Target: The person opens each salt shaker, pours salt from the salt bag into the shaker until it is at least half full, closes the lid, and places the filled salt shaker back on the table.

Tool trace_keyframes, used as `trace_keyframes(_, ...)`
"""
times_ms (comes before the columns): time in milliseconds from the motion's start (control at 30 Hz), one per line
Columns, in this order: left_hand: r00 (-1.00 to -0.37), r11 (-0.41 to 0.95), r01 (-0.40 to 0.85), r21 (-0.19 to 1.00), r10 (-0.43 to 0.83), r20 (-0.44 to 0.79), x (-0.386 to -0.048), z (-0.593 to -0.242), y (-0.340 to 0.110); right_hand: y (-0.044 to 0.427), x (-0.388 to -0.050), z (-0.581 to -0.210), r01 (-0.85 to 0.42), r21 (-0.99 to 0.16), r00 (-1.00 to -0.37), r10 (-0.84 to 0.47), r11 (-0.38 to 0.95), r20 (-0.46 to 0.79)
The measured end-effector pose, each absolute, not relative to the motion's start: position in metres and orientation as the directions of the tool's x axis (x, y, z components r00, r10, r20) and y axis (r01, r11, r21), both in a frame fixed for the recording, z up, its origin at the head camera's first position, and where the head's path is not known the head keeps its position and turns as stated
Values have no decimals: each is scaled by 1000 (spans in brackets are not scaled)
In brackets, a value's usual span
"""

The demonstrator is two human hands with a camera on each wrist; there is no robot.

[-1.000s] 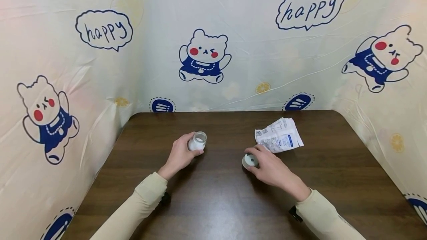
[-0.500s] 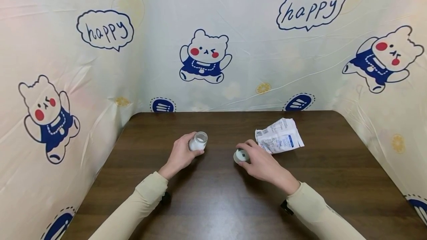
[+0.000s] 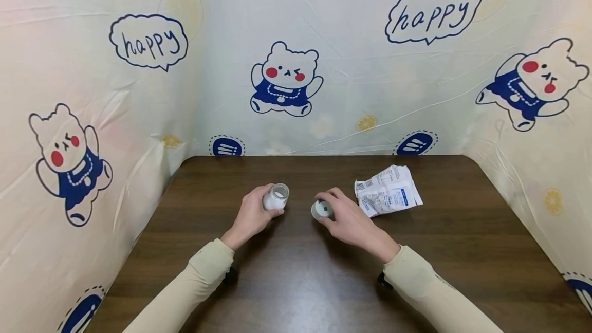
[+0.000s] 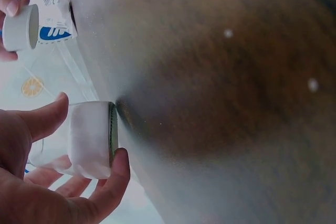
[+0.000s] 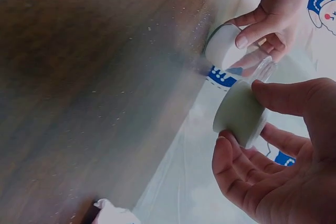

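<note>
My left hand (image 3: 254, 213) grips a small clear glass jar (image 3: 276, 197) by its side, thumb and fingers round it. The jar has no lid on and holds a white powder (image 4: 90, 139) in its lower part. It stands upright with its base at or close to the tabletop; I cannot tell if it touches. To its right, my right hand (image 3: 353, 222) pinches a pale round lid (image 3: 321, 209) by the rim between thumb and fingers. In the right wrist view the lid (image 5: 240, 113) is held above the table, apart from the jar.
A crumpled white packet (image 3: 387, 190) with blue and black print lies behind my right hand. Tiny white specks are scattered on the brown wooden table (image 3: 296, 281). A curtain (image 3: 287, 9) printed with bears surrounds the table's back and sides.
My right hand has moved left with the lid, closing much of the distance to the jar. My left hand and the jar have stayed nearly still. The packet has not moved.
</note>
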State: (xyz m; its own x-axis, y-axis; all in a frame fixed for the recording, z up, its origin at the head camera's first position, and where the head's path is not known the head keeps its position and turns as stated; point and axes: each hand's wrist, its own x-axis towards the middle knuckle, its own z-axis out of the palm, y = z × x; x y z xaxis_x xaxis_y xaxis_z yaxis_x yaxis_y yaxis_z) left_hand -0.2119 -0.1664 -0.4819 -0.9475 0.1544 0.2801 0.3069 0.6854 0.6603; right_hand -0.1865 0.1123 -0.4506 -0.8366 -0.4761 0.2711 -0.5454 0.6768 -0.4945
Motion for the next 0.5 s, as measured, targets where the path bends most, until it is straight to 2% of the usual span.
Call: trace_keyframes(500,-941,690,326,647,167,296,-213,-484,-166,88,-200,-441,-591,-490,-805,-509,640,306)
